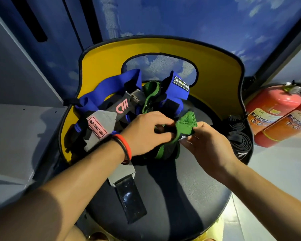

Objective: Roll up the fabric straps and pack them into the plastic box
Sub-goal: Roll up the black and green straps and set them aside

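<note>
Head view. Surface: dark round padded chair seat (172,188) with a yellow curved backrest (215,75). Behind it is a blue sky-painted wall (198,18), and two red fire extinguishers (271,105) stand to the right.

Hands: the left hand (146,133) and right hand (210,145) each pinch the green woven fabric strap (185,125) above the seat.

Also on the seat: blue fabric straps (101,94), a grey labelled strap (102,122) and black rolled straps (238,136).

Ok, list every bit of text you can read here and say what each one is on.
"MUSCLE DUKE": pink label on the grey strap.
"BLIZZSTAR", as best it reads: black label on the blue strap.
Labels on the fire extinguishers: too blurred to read.
White tag on the green strap: too small to read.
</note>
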`<state>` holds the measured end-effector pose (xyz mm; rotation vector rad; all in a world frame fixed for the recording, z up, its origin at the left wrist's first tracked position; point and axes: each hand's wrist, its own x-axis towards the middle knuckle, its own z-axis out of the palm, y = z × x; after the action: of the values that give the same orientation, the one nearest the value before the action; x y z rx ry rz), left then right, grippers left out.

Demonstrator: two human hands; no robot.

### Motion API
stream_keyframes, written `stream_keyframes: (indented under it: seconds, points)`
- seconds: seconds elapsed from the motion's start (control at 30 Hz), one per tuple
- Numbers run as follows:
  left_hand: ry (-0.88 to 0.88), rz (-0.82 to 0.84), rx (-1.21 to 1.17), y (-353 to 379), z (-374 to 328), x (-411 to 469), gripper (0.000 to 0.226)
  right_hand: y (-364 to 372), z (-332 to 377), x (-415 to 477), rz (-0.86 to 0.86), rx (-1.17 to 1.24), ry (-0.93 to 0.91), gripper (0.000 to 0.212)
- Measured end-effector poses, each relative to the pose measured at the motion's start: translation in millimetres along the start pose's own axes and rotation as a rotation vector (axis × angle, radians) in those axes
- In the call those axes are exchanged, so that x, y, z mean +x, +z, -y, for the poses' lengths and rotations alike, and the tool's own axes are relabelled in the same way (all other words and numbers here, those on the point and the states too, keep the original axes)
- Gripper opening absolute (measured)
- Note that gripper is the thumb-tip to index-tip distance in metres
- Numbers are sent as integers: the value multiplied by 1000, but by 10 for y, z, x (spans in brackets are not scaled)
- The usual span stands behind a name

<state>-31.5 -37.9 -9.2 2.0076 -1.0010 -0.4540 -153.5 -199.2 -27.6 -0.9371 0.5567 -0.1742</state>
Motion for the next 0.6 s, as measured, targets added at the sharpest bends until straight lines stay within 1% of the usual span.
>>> stream_keyframes:
  seconds: [0.07,0.1,0.13,0.23,0.3,0.37,0.4,0.5,0.53,0.6]
  points:
    - [-1,13,-33,75,-55,-1,47,20,-17,-44,30,25,0,13]
    - [9,18,-18,88,-75,6,51,41,-17,-72,45,42,-10,11]
    - [29,27,8,97,-99,13,51,47,-21,-89,60,63,-18,15]
    - [35,44,33,80,-114,30,41,17,-47,-83,106,126,-10,16]
    - [24,59,42,45,-115,33,41,-29,-65,-61,111,105,-3,13]
    - [27,66,62,7,-95,39,39,-37,-61,-63,90,86,-5,18]
    - [20,54,69,-15,-81,41,36,-29,-47,-64,82,80,-1,20]
    - [-61,-36,96,-53,-50,37,22,25,-15,-70,76,59,27,16]
    - [-96,-58,128,-55,-44,36,21,42,-16,-63,89,10,7,15]
    - [-175,-73,204,-53,-45,19,25,72,-26,-68,100,-229,-102,18]
